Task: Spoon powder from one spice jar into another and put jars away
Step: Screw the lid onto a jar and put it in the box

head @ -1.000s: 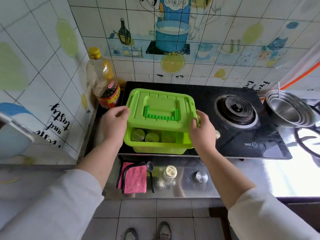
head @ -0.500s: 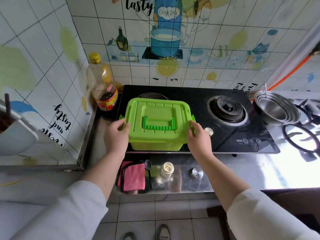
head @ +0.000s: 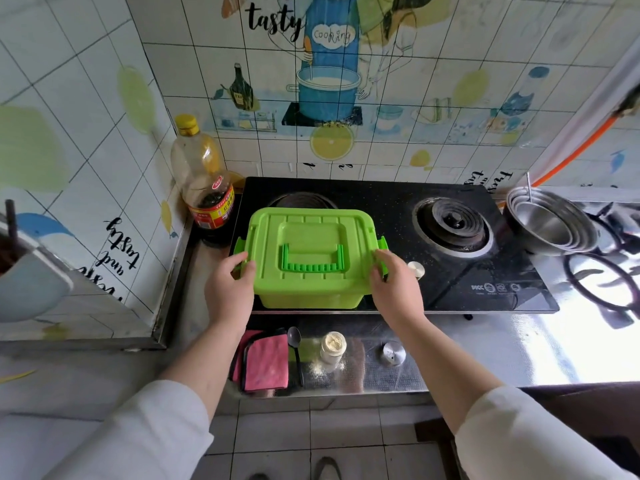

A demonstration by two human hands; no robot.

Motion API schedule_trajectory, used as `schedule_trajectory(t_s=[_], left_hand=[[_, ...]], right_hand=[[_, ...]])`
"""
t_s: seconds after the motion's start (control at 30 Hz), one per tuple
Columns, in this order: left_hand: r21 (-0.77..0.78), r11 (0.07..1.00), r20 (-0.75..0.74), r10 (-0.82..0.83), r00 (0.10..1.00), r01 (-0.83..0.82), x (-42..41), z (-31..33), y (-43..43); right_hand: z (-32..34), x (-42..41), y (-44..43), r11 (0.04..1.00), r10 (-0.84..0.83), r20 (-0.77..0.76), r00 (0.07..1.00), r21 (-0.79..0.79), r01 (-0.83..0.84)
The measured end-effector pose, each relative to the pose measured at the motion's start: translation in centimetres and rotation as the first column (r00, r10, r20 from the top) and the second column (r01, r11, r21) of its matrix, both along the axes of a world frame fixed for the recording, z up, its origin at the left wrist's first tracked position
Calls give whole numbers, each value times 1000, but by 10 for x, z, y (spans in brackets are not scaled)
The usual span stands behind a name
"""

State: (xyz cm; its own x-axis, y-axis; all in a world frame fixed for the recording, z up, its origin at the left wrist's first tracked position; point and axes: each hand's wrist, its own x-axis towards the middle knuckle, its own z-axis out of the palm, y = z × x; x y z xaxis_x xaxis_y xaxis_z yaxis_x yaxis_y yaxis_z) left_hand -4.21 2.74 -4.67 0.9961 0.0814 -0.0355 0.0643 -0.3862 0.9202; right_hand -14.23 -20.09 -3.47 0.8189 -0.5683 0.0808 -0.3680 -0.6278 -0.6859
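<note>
A bright green plastic box [head: 308, 296] with its lid [head: 311, 244] down stands on the left half of the black stove top [head: 460, 285]. My left hand [head: 228, 289] holds the left side latch [head: 239, 252], and my right hand [head: 394, 289] holds the right side latch [head: 382, 251]. On the steel counter in front stands an open spice jar [head: 333, 348] of pale powder with spilled powder around it. Its metal cap [head: 393, 353] lies to the right. A dark spoon [head: 296, 351] lies to its left.
A folded pink cloth [head: 265, 363] lies beside the spoon. An oil bottle [head: 204, 181] stands in the back left corner. Stacked steel bowls [head: 550, 223] sit right of the stove. A small white knob-like item [head: 416, 269] lies on the stove by my right hand.
The raised lid came down onto the green box, hiding the jars inside. My two hands moved from the lid's edges to the side latches.
</note>
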Motion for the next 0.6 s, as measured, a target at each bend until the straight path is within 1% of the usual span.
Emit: schedule_trajectory(t_s=[0.03, 0.07, 0.1, 0.13, 0.17, 0.2, 0.23, 0.27, 0.3, 0.33, 0.4, 0.5, 0.6], left_hand=[[-26, 1000, 3, 18, 1000, -18, 2, -1, 1], [-49, 997, -2, 54, 999, -54, 3, -1, 1], [-71, 992, -18, 104, 994, -105, 4, -1, 1], [-89, 982, -65, 161, 985, -167, 6, -1, 1], [-102, 969, -145, 209, 967, -224, 8, 1, 0], [-129, 957, -255, 222, 941, -261, 9, 2, -1], [-202, 938, -367, 194, 910, -281, 11, 3, -1], [-324, 899, -458, 122, 880, -293, 13, 5, -2], [-450, 842, -516, 26, 856, -297, 14, 6, -2], [-528, 799, -530, -45, 847, -287, 15, 7, -3], [-544, 794, -500, -48, 865, -271, 16, 4, -2], [-507, 826, -402, 26, 915, -246, 21, -2, -3], [-405, 899, -291, 47, 956, -168, 20, -2, -5]], right_hand=[[1, 1, -3, 999, -48, 38, 998, -12, 48], [2, 1, -6, 993, -114, 68, 991, 9, 114], [3, 3, -8, 981, -186, 68, 980, 72, 182], [2, 6, -12, 956, -244, 34, 969, 177, 234], [2, 10, -14, 915, -266, -44, 963, 303, 266], [2, 13, -15, 861, -255, -117, 960, 425, 281], [1, 15, -14, 800, -223, -159, 962, 534, 274], [-2, 16, -15, 751, -197, -154, 968, 612, 250], [-2, 16, -15, 729, -195, -125, 973, 646, 228], [-2, 16, -14, 745, -202, -77, 976, 635, 204], [-7, 16, -14, 804, -213, -2, 977, 568, 176], [-6, 19, -12, 883, -240, 28, 970, 421, 206], [-3, 18, -11, 904, -241, 25, 970, 370, 215]])
